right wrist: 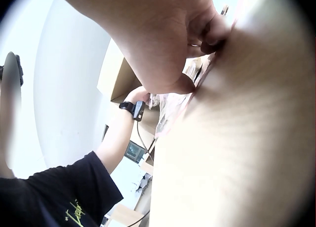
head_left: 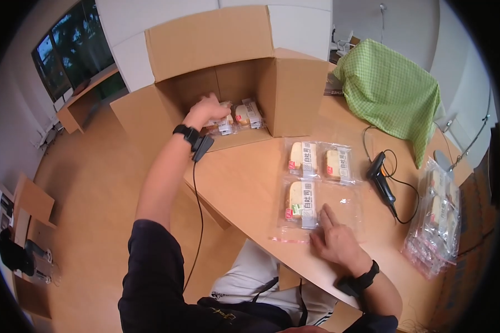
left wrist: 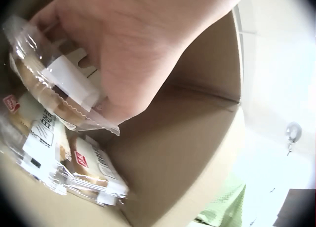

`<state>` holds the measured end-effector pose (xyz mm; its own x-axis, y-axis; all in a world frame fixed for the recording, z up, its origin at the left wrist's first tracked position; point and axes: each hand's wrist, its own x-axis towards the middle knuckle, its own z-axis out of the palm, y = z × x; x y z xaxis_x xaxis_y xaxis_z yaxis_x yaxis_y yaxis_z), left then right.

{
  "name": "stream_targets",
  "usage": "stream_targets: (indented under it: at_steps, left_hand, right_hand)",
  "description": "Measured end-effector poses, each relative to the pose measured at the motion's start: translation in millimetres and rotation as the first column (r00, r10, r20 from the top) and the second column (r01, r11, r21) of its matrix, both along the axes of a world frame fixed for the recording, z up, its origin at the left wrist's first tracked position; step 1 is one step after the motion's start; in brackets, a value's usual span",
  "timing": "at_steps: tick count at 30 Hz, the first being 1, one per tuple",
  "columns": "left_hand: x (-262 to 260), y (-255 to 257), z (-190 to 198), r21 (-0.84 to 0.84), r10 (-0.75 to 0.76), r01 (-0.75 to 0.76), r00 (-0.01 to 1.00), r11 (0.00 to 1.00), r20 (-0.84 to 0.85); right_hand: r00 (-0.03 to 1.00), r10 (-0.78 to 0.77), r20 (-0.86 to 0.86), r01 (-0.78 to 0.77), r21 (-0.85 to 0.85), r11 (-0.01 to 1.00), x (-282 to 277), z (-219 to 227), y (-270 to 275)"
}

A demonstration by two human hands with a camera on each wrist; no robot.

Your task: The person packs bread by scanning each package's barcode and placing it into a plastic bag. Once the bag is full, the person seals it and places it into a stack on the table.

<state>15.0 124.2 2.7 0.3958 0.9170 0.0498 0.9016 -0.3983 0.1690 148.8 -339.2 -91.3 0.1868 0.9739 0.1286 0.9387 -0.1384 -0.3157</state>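
Observation:
My left hand (head_left: pixel 208 109) reaches into an open cardboard box (head_left: pixel 300 94). In the left wrist view its thumb and fingers grip a clear-wrapped bread pack (left wrist: pixel 64 84), lifted over other bread packs (left wrist: pixel 94 163) in the box. On the table, a large clear plastic bag (head_left: pixel 341 194) with a pink strip along its near edge lies flat. Three wrapped bread packs (head_left: pixel 301 200) with white labels lie on the bag's area, two at the back and one at front left. My right hand (head_left: pixel 339 241) rests on the bag's near right part, index finger extended beside the front pack.
A black handheld scanner (head_left: pixel 380 180) with a cable lies right of the bag. Further right stands a stack of filled clear bags (head_left: pixel 436 216). A green checked cloth (head_left: pixel 391 89) covers something at the back right. The table's curved edge (head_left: pixel 228 213) runs close to my body.

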Motion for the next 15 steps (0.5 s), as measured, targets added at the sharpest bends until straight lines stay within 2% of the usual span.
stream_targets:
  at_steps: [1,3,4,5,7,8,9,11,13,15]
  left_hand:
    - [-5.1,-3.7,-2.1,0.010,-0.004,0.004,1.000,1.000,-0.010]
    - [-21.7,-48.4,16.0,-0.049,-0.175,0.188,0.964,0.981,0.201]
    - [-24.0,-62.4,13.0,0.003,-0.246,0.254,0.934,0.967,0.259]
    - [-23.8,-75.4,11.7,0.006,-0.250,0.257,0.934,0.966,0.253]
    - [-19.5,-103.2,11.0,-0.067,-0.430,0.487,0.821,0.871,0.375]
    - [-15.9,-123.2,14.8,-0.162,-0.436,0.558,0.771,0.814,0.465]
    - [-9.9,-140.8,16.3,-0.243,-0.426,0.628,0.715,0.739,0.554]
    - [7.1,-157.2,6.5,-0.328,-0.372,0.829,0.510,0.452,0.776]
    - [33.3,-173.6,-4.8,-0.329,-0.339,0.908,0.404,0.259,0.850]
    - [59.9,-199.3,-6.9,-0.310,-0.235,0.946,0.323,0.090,0.917]
  right_hand:
    - [1.000,-0.004,0.008,0.004,-0.020,1.000,0.5,-0.7,-0.3]
    - [1.000,-0.005,0.002,0.005,0.000,1.000,1.6,-3.1,-1.0]
    - [1.000,0.001,0.008,-0.001,0.011,1.000,1.5,-4.4,-1.5]
    - [1.000,-0.003,0.003,0.003,0.016,1.000,1.2,-5.0,-1.8]
    - [1.000,-0.011,-0.005,0.011,0.006,1.000,1.7,-4.8,-1.9]
    - [1.000,-0.011,-0.002,0.011,0.009,1.000,2.3,-6.1,-2.0]
    - [1.000,0.003,-0.004,-0.003,0.035,0.999,3.2,-8.7,-2.2]
    - [1.000,0.019,0.004,-0.019,0.061,0.998,3.8,-8.7,-3.1]
    - [0.999,0.010,-0.049,-0.007,0.057,0.998,2.0,-6.5,-2.9]
    - [0.999,0.016,-0.046,-0.013,0.058,0.998,2.0,-6.5,-2.9]
